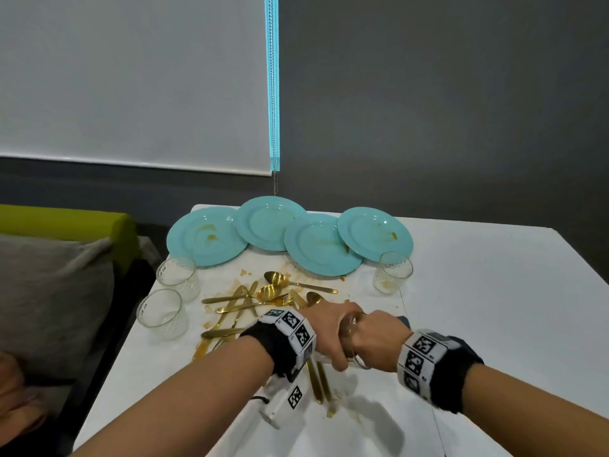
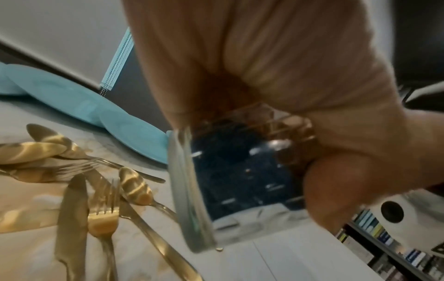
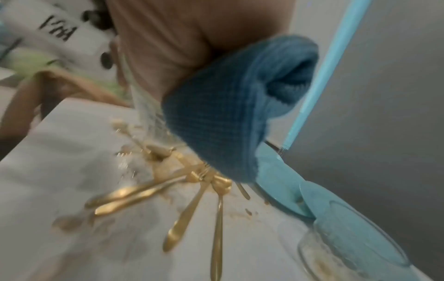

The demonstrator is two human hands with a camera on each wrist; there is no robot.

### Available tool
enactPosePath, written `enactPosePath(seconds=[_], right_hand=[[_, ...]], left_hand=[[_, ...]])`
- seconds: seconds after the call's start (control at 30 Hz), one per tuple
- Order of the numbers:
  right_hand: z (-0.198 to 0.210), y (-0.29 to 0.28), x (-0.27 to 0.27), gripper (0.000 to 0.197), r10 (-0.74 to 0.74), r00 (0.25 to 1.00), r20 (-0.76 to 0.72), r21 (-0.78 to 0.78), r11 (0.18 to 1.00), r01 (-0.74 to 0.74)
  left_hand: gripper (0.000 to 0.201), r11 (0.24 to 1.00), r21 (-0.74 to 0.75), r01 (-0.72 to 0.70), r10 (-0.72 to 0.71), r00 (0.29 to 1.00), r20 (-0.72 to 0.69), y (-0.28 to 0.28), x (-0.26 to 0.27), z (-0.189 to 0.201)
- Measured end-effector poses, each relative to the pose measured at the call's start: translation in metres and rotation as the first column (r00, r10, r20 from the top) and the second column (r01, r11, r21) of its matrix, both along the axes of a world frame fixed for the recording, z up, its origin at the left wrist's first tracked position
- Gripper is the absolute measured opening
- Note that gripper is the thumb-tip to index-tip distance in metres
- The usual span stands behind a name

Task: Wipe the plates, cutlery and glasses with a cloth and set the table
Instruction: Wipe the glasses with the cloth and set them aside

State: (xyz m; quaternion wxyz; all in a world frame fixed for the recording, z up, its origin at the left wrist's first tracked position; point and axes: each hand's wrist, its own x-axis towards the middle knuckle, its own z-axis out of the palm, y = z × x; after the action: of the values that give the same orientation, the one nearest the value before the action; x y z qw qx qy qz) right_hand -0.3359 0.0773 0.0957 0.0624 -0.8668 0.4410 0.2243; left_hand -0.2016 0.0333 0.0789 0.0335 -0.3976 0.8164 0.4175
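My left hand (image 1: 329,334) grips a clear glass (image 1: 351,328) held on its side above the table, over the cutlery handles. My right hand (image 1: 379,338) holds a blue cloth (image 1: 404,321) bunched against the glass. In the left wrist view the cloth (image 2: 240,171) shows dark inside the glass (image 2: 192,190). In the right wrist view the cloth (image 3: 228,114) bulges out of my fist. Several turquoise plates (image 1: 263,225) with orange smears overlap at the table's far edge. Gold cutlery (image 1: 257,298) lies in a messy pile amid sauce stains.
Two clear glasses (image 1: 178,278) (image 1: 161,313) stand near the left edge of the white table (image 1: 494,291), a third glass (image 1: 392,272) by the right plate. A green seat with a grey cushion (image 1: 49,275) sits left. A blind cord (image 1: 275,183) hangs behind the plates.
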Motion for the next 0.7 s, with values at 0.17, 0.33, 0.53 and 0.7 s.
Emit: enactPosePath(seconds=[0.17,0.33,0.53,0.7], right_hand=[[0.002,-0.007,0.005,0.034,-0.136,0.989,0.055,0.058,0.990,0.132],[0.012,-0.014,-0.001,0.029,-0.452,0.809,0.376,0.321,0.882,0.345],[0.005,-0.009,-0.003,0.009,-0.154,0.944,0.293,-0.024,0.986,0.168],[0.005,0.001,-0.002,0.037,-0.104,0.991,0.088,0.002,0.995,0.105]], left_hand=[[0.084,0.989,-0.127,-0.081,0.070,0.993,-0.095,0.005,-0.006,-0.006],[0.096,0.955,-0.270,-0.124,0.091,0.987,-0.132,0.009,-0.010,-0.013],[0.086,0.988,-0.095,-0.125,0.116,0.989,-0.090,-0.003,-0.001,0.000],[0.083,0.998,-0.053,-0.037,0.034,0.998,-0.052,0.004,-0.006,-0.001]])
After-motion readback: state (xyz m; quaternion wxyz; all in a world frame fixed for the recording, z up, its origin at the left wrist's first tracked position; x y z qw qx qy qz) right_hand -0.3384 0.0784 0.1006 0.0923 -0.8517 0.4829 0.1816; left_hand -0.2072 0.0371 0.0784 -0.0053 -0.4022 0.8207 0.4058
